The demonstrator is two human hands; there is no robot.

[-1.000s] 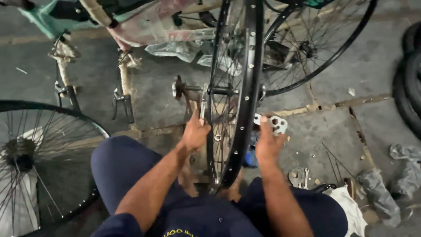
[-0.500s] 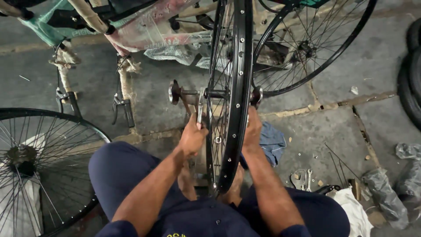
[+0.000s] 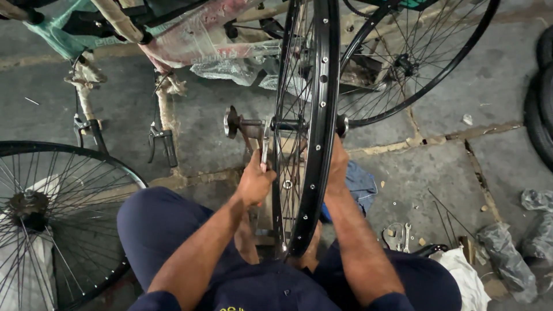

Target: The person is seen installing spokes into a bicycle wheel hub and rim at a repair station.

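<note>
a black metal bicycle wheel rim with thin steel spokes (image 3: 314, 144) stands upright, seen edge-on, straight ahead of the person, between the knees, its lower edge down near the lap. its hub axle (image 3: 288, 124) runs crosswise and sits in a rusty metal stand (image 3: 242, 124) on the grey concrete floor (image 3: 461, 98). the left hand (image 3: 255, 183) is closed around the handle of a slim silver metal spanner (image 3: 265, 144), which rises toward the axle on the left side of the rim. the right hand (image 3: 339, 164) reaches up on the right side of the rim, close against it, toward the axle end; its fingers are hidden behind the rim, so i cannot tell whether it grips anything. just beside the right forearm lies a crumpled blue cloth (image 3: 362, 185). a second black spoked wheel (image 3: 52, 219) lies at the left edge, and a third spoked wheel (image 3: 426, 63) leans behind the rim at upper right. small silver spanners (image 3: 403, 236) rest on the floor near the right knee. a bicycle frame wrapped in clear plastic (image 3: 190, 34) sits at the top.
</note>
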